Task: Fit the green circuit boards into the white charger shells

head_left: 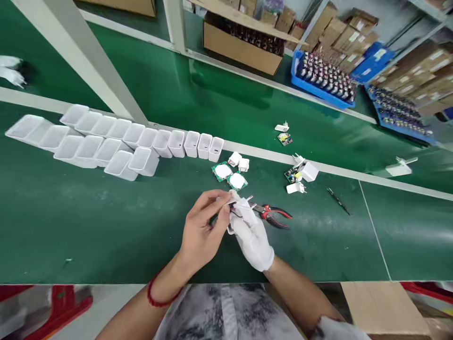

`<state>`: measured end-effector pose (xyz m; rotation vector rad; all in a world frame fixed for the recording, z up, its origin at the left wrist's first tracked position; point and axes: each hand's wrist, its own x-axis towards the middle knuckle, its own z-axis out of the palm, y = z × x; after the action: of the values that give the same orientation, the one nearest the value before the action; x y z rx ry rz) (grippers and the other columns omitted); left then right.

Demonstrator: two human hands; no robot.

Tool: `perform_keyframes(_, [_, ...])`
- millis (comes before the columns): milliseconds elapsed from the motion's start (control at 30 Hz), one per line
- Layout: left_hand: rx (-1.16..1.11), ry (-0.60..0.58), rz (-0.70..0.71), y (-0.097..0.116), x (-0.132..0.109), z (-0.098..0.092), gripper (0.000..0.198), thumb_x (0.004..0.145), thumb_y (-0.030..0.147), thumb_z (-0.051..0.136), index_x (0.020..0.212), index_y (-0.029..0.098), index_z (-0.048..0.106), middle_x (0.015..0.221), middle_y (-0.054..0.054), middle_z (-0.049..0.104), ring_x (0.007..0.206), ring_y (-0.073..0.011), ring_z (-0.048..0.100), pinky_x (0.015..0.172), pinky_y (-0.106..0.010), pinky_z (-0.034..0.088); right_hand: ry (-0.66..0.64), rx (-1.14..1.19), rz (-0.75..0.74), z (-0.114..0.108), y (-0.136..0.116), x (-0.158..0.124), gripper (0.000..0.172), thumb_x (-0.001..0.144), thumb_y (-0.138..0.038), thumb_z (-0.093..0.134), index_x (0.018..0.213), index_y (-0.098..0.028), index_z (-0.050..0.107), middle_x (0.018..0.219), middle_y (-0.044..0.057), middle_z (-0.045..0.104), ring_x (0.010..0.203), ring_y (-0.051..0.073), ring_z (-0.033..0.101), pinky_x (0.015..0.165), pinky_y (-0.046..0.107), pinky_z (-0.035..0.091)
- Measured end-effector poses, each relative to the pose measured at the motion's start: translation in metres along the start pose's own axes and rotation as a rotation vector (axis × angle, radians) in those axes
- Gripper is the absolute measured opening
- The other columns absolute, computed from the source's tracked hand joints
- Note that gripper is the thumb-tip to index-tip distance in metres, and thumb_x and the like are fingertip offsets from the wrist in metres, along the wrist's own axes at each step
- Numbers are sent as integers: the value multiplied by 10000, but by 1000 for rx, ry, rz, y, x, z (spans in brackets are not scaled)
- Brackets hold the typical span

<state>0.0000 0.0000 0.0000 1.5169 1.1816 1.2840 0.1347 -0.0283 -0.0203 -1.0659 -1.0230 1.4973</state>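
Note:
In the head view my right hand point(253, 243), in a white glove, is closed around a white plug housing point(247, 211) with metal prongs pointing up and right. My bare left hand point(203, 229) meets it from the left, thumb and fingers pinched at the housing's end by some thin dark wires point(236, 213). Exactly what those fingertips pinch is hidden. Just right of the glove lie pliers point(278, 216) with red and black handles. Beyond my hands are two green circuit boards point(228, 178) bearing white discs, with two small white blocks point(244, 164) beside them.
Several translucent white cases point(143, 160) stand in rows at the left. Plug parts with a circuit board point(293, 175) and a white case point(308, 171) lie right of centre, near a black tweezers-like tool point(339, 201). Blue trays point(323, 87) of parts line the back shelf.

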Motion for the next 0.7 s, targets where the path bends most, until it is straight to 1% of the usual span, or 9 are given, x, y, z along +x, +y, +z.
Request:
perform_keyframes(167, [14,-42,-47,-2,3,0,257,943,203,562,1117,266,740,1055,-32,661,763,-74,639,548,-134,496,42,71,82,-1,-4,7,504,862,-490,680,1337,-341,601,1422,-13,574,1349,249,499,1135,431,417])
perform_keyframes(233, [36,-48,-27,-1,3,2,261,939,206,566,1129,268,734,1068,-34,658,806,-90,647,568,-145,504,63,44,51,0,-7,9,508,873,-517,651,1344,-334,598,1426,-7,569,1361,251,488,1142,432,409])
perform_keyframes(333, [82,-22,7,-1,3,5,269,931,200,572,1137,273,730,1092,-34,653,844,-104,646,598,-163,513,58,-27,-13,2,-11,11,540,892,-551,601,1372,-305,578,1407,18,587,1334,255,515,1110,419,446])
perform_keyframes(400, [98,-10,10,-2,5,9,264,928,208,575,1131,272,732,1099,-34,650,845,-109,646,615,-174,522,49,-11,-14,2,-11,13,591,876,-589,596,1384,-289,566,1373,31,614,1293,265,550,1079,424,474])
perform_keyframes(467, [99,-16,-4,-3,8,13,252,927,238,576,1119,264,738,1082,-36,654,833,-115,650,611,-183,526,63,8,-2,-1,-10,16,613,857,-610,608,1371,-277,578,1301,37,661,1262,268,568,1082,440,467])
perform_keyframes(533, [98,-38,-48,-4,13,18,247,926,291,576,1102,257,746,1064,-37,666,828,-124,657,594,-189,525,81,1,1,-8,-12,20,606,857,-618,603,1348,-264,595,1248,38,685,1248,261,573,1108,449,438])
perform_keyframes(600, [105,-52,-113,-4,21,23,259,920,356,577,1080,258,756,1077,-36,679,833,-134,667,590,-194,526,44,-29,-6,-19,-18,24,582,881,-614,569,1341,-258,594,1259,38,672,1242,245,575,1116,432,428])
perform_keyframes(667, [139,-49,-181,-3,30,28,285,903,425,585,1067,271,760,1122,-30,684,859,-148,677,610,-205,534,-31,-138,-54,-34,-28,28,531,927,-582,508,1342,-260,582,1300,44,637,1232,225,581,1100,400,439])
perform_keyframes(700, [169,-48,-213,-2,36,30,304,891,462,590,1065,280,761,1145,-24,684,878,-159,681,624,-215,538,-49,-246,-101,-41,-34,30,529,921,-568,525,1346,-256,571,1332,55,607,1236,226,577,1093,392,443])
